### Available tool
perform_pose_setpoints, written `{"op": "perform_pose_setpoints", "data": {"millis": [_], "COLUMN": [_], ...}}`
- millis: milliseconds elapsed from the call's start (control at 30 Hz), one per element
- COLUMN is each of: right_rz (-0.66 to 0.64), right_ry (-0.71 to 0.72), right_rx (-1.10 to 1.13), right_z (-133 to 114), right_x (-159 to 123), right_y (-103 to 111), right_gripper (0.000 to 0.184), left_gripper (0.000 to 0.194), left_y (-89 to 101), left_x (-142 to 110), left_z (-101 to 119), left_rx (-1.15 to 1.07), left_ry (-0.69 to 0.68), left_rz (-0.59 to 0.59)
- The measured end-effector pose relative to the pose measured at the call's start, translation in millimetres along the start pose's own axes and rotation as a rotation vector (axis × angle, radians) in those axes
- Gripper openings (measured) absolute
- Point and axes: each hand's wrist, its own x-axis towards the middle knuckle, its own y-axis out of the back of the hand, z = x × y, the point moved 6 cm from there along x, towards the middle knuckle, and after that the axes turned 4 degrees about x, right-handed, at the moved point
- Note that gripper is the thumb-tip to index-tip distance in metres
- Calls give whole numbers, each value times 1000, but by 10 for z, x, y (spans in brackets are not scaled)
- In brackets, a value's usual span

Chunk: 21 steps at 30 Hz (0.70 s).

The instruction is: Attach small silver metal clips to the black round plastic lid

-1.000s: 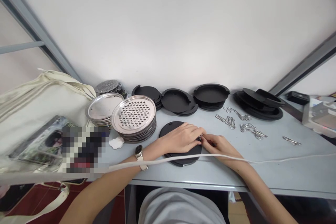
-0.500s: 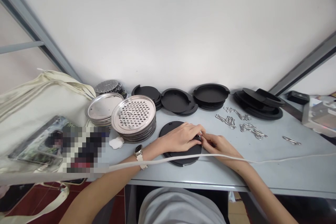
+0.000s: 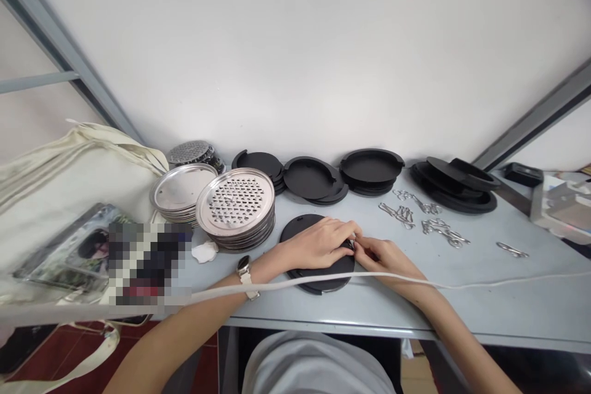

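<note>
A black round disc [image 3: 296, 229] with a low rim and a small slot lies flat on the table in front of me. Across its top rests my left hand [image 3: 323, 241], its thumb and fingers bent together at the disc's right edge. My right hand [image 3: 376, 252] meets it there, fingers pinched at the rim. A small dark, shiny bit shows between the two hands, too hidden to name. To the right, several bent silver wire clips [image 3: 446, 232] are spread in loose groups, and a separate pair of clips [image 3: 512, 250] lies farther out.
Perforated metal grater discs [image 3: 237, 200] and plain metal discs [image 3: 184, 188] are stacked at left. Black round trays [image 3: 372, 166] line the wall. A white cable [image 3: 286, 282] crosses in front of my hands. A cream bag [image 3: 83, 166] stands left; a clear box [image 3: 561, 203] sits far right.
Both hands stay at the disc's right edge, with only slight finger movement there. The shiny bit between them shows less than a second ago. The disc has not moved.
</note>
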Motion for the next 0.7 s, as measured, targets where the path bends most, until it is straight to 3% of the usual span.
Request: {"op": "perform_pose_setpoints", "data": {"millis": [700], "right_rz": [55], "right_ry": [-5], "right_rx": [24], "right_z": [1], "right_x": [-7], "right_y": [8], "right_gripper": [36], "left_gripper": [17], "left_y": [-25], "left_x": [4], "left_z": [3], "left_rx": [9], "left_ry": [-17], "left_rz": [-11]}}
